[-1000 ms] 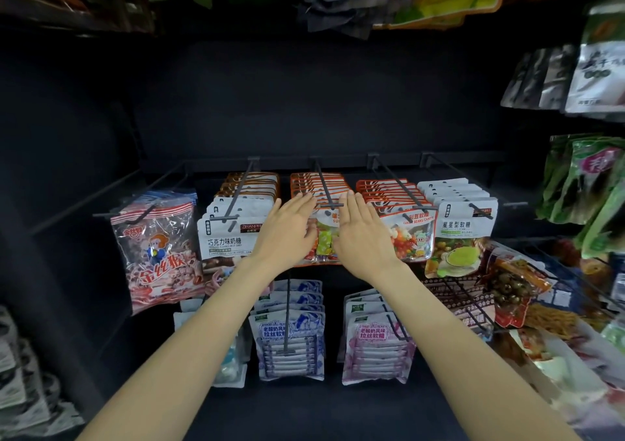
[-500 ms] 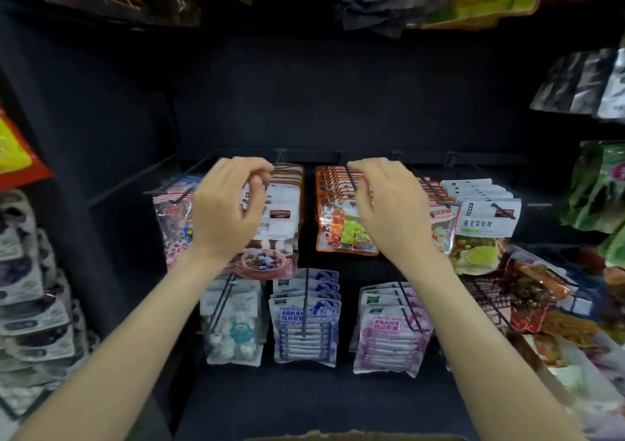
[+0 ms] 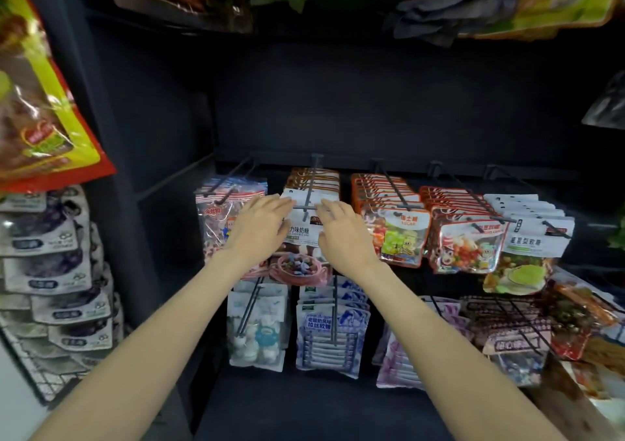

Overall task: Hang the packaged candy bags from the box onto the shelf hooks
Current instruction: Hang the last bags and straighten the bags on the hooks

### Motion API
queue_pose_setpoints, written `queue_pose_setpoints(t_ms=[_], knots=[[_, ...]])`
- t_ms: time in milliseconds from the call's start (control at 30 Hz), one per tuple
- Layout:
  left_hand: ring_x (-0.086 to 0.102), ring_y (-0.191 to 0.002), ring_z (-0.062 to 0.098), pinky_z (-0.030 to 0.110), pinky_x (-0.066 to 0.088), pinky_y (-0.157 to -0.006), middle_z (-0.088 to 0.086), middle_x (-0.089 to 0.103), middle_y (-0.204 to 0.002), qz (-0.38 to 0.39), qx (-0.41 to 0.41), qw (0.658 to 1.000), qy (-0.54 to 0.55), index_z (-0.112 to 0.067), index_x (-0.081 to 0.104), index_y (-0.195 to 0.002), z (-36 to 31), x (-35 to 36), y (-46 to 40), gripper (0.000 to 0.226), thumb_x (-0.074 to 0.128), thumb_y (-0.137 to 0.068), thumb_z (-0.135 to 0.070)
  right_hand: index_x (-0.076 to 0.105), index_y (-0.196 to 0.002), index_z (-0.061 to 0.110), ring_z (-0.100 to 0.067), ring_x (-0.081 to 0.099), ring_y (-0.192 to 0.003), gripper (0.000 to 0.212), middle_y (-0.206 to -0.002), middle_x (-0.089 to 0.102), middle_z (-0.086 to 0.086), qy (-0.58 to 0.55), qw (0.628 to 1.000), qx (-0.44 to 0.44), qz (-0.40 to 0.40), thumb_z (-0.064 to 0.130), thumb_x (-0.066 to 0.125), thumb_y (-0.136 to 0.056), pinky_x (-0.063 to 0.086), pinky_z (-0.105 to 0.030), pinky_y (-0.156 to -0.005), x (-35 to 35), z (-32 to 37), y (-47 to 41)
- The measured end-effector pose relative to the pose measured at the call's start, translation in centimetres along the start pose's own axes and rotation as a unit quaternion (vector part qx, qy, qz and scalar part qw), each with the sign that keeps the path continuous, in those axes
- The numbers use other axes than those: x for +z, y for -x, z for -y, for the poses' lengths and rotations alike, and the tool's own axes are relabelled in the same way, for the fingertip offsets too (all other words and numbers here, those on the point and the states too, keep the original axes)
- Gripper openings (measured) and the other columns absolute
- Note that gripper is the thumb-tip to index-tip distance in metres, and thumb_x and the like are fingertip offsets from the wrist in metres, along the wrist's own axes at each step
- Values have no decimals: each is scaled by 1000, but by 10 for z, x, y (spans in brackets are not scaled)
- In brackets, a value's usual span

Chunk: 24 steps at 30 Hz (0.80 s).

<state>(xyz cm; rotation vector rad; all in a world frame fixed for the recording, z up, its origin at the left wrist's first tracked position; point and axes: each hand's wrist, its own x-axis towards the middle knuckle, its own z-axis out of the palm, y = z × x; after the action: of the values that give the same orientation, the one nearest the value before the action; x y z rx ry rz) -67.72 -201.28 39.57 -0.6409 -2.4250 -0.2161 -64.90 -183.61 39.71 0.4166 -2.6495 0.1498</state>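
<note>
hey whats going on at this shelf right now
A person is stocking candy on shelf hooks. Both hands are on the front white chocolate milk candy bag in the second column: the left hand touches its left edge and the right hand its right edge, fingers mostly straight, by the hook the bag hangs from. Beside it hang a red-striped bag on the left and orange fruit-candy bags on the right. No box is in view.

left hand (image 3: 258, 229) and right hand (image 3: 345, 234) — fingers straight, flanking white candy bag (image 3: 302, 227) on hook (image 3: 310, 190)
</note>
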Motion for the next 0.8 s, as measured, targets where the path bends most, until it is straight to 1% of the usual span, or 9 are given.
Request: queue_pose_setpoints(t_ms=[133,300,333,400,467,533,633,700,800], knots=[[56,-118,25,43,34,-106,2,64,-122,-64,-1,998,13,-10,67,-115,-1,2,1,32,69,-83,-13,54,-131,11,-23,34,-133,37,-143,45,-5,-75,996,2,-56,16,45,-96,31,-36,-109,-2,-3,0],[53,-117,18,34,31,-104,-5,64,-121,-79,-25,995,60,-20,67,-114,-2,3,-9,25,61,-90,-20,62,-123,12,-25,45,-120,33,-129,59,-5,-101,993,24,-62,15,40,-99,39,-36,-99,-16,-4,-26],[55,-111,17,33,34,-99,-6,66,-116,-94,-39,991,89,-21,68,-111,-2,2,-12,22,58,-92,-19,64,-121,13,-26,48,-116,32,-124,63,-5,-106,992,34,-61,14,41,-99,41,-36,-96,-20,-5,-33],[60,-87,11,25,43,-79,-7,71,-100,-114,-80,978,153,-22,70,-105,3,-4,-21,20,55,-93,-16,70,-113,18,-25,54,-111,29,-115,68,-2,-119,990,60,-44,14,46,-96,45,-36,-91,-27,-9,-48],[57,-72,2,19,43,-64,-10,71,-92,-74,-110,975,176,-26,71,-102,10,-10,-33,18,57,-93,-19,73,-106,23,-23,59,-108,23,-112,70,1,-116,990,77,16,19,54,-94,48,-37,-90,-35,-11,-60],[61,-80,5,25,50,-70,-12,72,-95,6,-108,982,157,-30,71,-101,17,-14,-45,15,60,-91,-26,74,-101,24,-21,61,-105,18,-112,69,2,-110,988,77,71,21,60,-91,49,-36,-90,-38,-11,-65],[64,-89,10,31,52,-77,-11,71,-98,77,-91,987,110,-31,71,-100,22,-15,-58,15,64,-88,-34,75,-96,22,-20,62,-100,13,-106,70,1,-134,985,71,88,19,64,-88,50,-36,-89,-38,-11,-68],[64,-91,12,34,53,-78,-10,71,-99,75,-74,989,104,-31,71,-101,23,-15,-64,16,62,-89,-36,75,-96,22,-20,63,-100,15,-104,70,1,-137,985,66,84,19,62,-88,50,-35,-86,-37,-12,-69],[63,-95,13,35,52,-81,-10,69,-104,60,-51,993,87,-30,70,-104,22,-15,-75,17,60,-91,-34,73,-102,24,-21,62,-103,21,-109,70,1,-98,992,76,28,19,57,-91,49,-37,-88,-35,-18,-73]])
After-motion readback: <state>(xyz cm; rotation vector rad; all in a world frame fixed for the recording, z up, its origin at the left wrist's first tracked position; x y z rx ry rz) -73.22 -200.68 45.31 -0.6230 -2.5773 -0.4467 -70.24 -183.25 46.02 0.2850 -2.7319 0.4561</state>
